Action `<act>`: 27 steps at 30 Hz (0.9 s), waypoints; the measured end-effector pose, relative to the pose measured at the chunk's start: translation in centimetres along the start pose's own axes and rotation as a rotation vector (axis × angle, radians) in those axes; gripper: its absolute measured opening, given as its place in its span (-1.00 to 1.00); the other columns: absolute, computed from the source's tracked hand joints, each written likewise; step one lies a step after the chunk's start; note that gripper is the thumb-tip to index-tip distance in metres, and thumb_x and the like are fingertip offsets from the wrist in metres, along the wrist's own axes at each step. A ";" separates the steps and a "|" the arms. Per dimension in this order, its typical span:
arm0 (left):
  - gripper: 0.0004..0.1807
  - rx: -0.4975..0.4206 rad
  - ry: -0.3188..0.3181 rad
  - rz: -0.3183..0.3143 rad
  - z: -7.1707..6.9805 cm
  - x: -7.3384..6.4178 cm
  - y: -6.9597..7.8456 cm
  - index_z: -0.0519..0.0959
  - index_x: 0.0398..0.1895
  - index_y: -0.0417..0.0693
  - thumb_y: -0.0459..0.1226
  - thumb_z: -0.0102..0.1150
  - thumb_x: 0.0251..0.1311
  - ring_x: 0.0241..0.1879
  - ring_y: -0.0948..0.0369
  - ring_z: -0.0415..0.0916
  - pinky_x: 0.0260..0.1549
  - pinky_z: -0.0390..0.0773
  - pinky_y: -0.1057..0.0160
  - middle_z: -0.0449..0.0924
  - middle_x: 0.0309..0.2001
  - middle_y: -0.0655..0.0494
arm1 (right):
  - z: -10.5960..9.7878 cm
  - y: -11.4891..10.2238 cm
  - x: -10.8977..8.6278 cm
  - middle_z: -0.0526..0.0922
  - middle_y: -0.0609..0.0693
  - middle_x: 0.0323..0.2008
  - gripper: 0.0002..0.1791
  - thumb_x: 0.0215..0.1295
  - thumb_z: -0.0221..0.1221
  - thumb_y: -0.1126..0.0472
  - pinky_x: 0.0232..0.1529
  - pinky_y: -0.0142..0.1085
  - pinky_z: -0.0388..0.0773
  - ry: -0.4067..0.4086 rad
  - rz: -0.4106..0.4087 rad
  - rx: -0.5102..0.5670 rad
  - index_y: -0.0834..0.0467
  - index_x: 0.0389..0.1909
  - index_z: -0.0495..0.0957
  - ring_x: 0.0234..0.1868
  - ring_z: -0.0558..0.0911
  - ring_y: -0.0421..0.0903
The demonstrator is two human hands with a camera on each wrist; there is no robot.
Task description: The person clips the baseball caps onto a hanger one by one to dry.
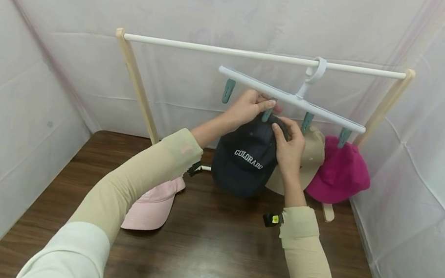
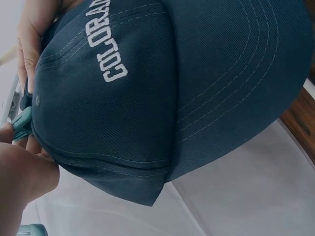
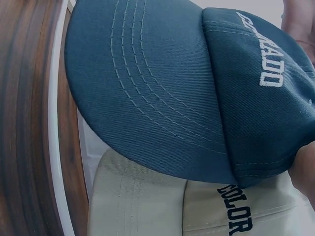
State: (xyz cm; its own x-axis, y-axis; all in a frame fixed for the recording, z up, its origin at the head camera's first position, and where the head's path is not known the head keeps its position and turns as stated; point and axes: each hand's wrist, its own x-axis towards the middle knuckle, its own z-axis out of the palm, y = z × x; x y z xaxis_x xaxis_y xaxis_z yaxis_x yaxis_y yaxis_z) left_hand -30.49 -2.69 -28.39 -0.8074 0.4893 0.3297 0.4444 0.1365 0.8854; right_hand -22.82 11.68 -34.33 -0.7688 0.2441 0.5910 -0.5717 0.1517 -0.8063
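Cap (image 1: 235, 143) of navy cloth is held brim-down beneath a white hanger (image 1: 335, 117), partly in front of a beige cap (image 1: 312, 159); the right hand (image 1: 291, 148) grips the navy crown (image 2: 98, 113) near its top, the left hand (image 1: 246, 109) pinches a green clip (image 1: 266, 115).

The head view looks forward and down from above, over the worktop (image 1: 209, 266) and rack (image 1: 220, 50). Both wrist views sit close, turned sideways, on the dark cap (image 2: 103, 118) all three share; head and right wrist share the beige cap (image 3: 138, 196).
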 end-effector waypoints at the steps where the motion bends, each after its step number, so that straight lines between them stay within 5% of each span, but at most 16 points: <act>1: -0.63 -0.004 -0.003 0.004 0.0 -0.1 -0.1 0.50 0.20 -0.38 -0.27 0.03 0.53 0.06 0.08 0.65 0.07 0.54 0.28 0.72 -0.03 -0.18 | 0.0 0.0 0.0 0.65 0.37 0.00 -0.71 0.39 0.24 0.40 -0.05 -0.48 0.54 0.001 0.001 0.001 0.47 0.05 0.58 -0.05 0.62 -0.34; 12: -0.60 0.004 -0.035 0.011 -0.1 -0.7 -0.9 0.51 0.24 -0.27 -0.17 0.02 0.55 0.18 0.15 0.56 0.18 0.47 0.29 0.71 0.04 -0.12 | 0.1 0.1 -0.3 0.64 0.38 0.00 -0.71 0.40 0.24 0.39 -0.12 -0.50 0.57 -0.009 0.029 -0.008 0.48 0.05 0.57 -0.08 0.62 -0.33; 27: -0.61 0.015 0.058 0.023 0.2 -1.4 -1.4 0.61 0.19 -0.13 -0.09 0.16 0.47 0.13 0.23 0.59 0.19 0.49 0.28 0.73 0.00 0.01 | 0.1 0.5 -0.9 0.62 0.37 0.04 -0.69 0.45 0.19 0.37 -0.02 -0.45 0.52 -0.028 0.023 0.025 0.46 0.11 0.54 -0.06 0.60 -0.26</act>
State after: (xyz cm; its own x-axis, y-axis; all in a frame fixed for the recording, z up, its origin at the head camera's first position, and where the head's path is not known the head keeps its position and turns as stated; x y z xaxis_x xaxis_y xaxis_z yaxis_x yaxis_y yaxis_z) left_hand -29.88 -3.41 -30.19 -0.8178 0.4417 0.3691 0.4686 0.1386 0.8725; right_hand -22.46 11.40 -35.30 -0.7895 0.2201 0.5729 -0.5604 0.1219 -0.8192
